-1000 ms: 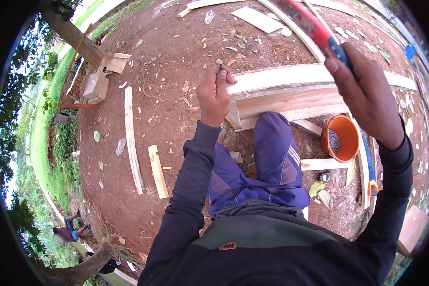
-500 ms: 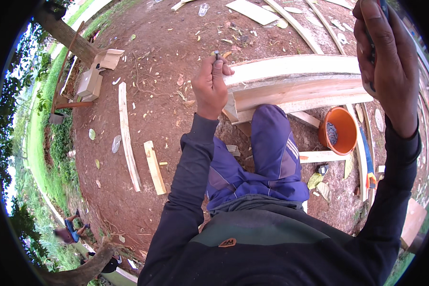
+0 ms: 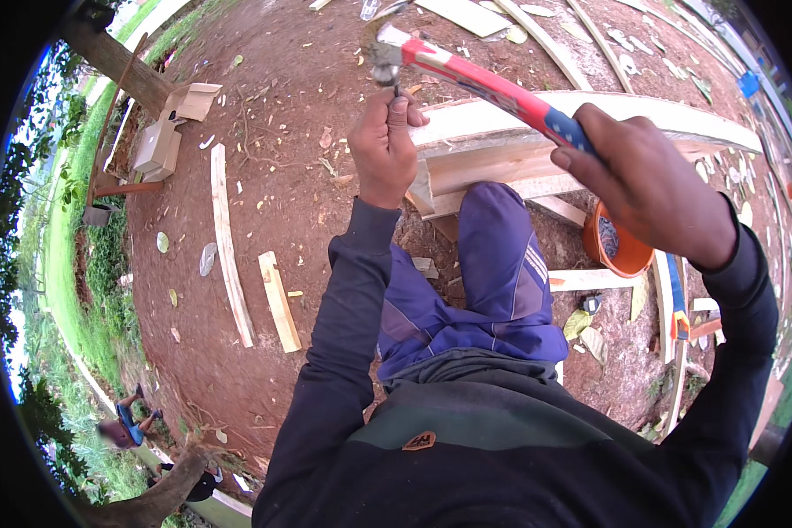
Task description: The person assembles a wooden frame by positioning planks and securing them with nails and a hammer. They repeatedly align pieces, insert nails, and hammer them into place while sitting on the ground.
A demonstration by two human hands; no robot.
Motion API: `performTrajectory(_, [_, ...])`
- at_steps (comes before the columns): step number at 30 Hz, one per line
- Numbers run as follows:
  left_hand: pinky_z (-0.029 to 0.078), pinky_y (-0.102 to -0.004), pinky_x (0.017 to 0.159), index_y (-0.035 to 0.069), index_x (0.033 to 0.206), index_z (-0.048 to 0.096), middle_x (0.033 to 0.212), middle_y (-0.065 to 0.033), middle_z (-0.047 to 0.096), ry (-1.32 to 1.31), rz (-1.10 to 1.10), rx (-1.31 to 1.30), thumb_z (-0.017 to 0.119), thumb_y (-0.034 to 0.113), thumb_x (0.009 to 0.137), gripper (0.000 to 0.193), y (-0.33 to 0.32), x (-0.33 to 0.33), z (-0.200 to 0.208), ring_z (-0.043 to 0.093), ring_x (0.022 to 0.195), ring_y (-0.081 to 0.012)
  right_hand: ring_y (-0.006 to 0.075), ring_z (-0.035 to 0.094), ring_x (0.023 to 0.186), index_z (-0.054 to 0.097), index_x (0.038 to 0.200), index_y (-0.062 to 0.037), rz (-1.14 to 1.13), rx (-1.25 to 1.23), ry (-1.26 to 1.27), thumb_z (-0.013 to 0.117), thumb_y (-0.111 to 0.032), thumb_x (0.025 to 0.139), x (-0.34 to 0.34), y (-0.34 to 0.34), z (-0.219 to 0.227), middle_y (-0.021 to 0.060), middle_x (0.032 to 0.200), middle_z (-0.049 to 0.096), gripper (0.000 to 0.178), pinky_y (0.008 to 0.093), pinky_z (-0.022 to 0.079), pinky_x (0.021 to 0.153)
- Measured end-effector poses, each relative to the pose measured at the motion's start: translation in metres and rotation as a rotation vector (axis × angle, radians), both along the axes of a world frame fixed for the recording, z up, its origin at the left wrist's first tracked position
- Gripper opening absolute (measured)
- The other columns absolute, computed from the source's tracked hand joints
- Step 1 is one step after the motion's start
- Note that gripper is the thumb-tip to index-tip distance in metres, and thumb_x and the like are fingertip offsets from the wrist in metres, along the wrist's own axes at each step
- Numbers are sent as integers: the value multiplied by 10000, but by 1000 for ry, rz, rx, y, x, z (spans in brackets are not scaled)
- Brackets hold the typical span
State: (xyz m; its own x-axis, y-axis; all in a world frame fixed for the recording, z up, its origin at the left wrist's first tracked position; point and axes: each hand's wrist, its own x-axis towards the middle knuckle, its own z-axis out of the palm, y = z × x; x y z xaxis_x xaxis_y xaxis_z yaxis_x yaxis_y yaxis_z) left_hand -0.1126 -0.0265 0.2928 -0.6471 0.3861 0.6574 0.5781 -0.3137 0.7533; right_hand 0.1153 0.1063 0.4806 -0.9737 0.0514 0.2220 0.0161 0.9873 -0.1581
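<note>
My right hand is wrapped round the blue end of a claw hammer with a red handle. Its metal head lies over my left hand, right at the top of a nail. Thumb and fingers of the left hand pinch that nail upright at the left end of a long wooden board. The board forms the upper side of a boxlike wooden piece, whose inner face shows below. My knee is against its near side.
An orange bucket of nails stands right of my knees. A saw with a blue blade and a tape measure lie nearby. Loose planks are strewn on the soil. A cardboard box sits by a tree; two people are far left.
My right hand has come down and left from its raised place, bringing the hammer head to the nail. The left hand still pinches the nail at nearly the same spot.
</note>
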Motion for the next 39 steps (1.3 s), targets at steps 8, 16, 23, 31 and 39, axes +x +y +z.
performTrajectory(8, [585, -302, 753, -6, 1100, 629, 801, -38, 629, 5, 13, -15, 496, 112, 1112, 179, -1, 3, -1, 696, 782, -143, 313, 518, 635, 573, 996, -18, -135, -213, 313, 600, -265, 1058, 21, 35, -10, 145, 713, 538, 255, 412, 420, 586])
performTrajectory(16, [587, -304, 751, -10, 1103, 632, 803, -45, 628, 37, 14, 6, 496, 113, 1112, 184, 0, 0, -2, 697, 782, -145, 307, 588, 688, 607, 1017, -7, -294, -274, 69, 597, -247, 1058, 15, 16, 25, 128, 709, 556, 244, 426, 444, 648])
performTrajectory(23, [591, -307, 759, -17, 1081, 628, 802, -45, 628, 43, 8, 0, 498, 106, 1110, 181, 0, 1, -1, 698, 786, -147, 198, 444, 583, 599, 1039, -26, 13, 38, 45, 556, -299, 1095, 21, 29, -14, 86, 669, 434, 281, 370, 344, 550])
performTrajectory(31, [598, -310, 801, -8, 1078, 624, 799, -40, 638, 36, 30, -3, 492, 93, 1109, 169, 0, 0, -5, 700, 783, -149, 117, 537, 617, 594, 1115, -37, 136, -349, 169, 530, -231, 1104, 4, 31, 30, 13, 773, 578, 204, 273, 375, 520])
performTrajectory(39, [596, -307, 756, -12, 1073, 632, 799, -43, 642, 52, 62, 12, 498, 105, 1109, 182, 4, -1, -5, 702, 779, -148, 171, 529, 588, 632, 1084, -21, -37, 34, 284, 560, -314, 1098, 39, 52, -13, 53, 669, 527, 302, 364, 412, 557])
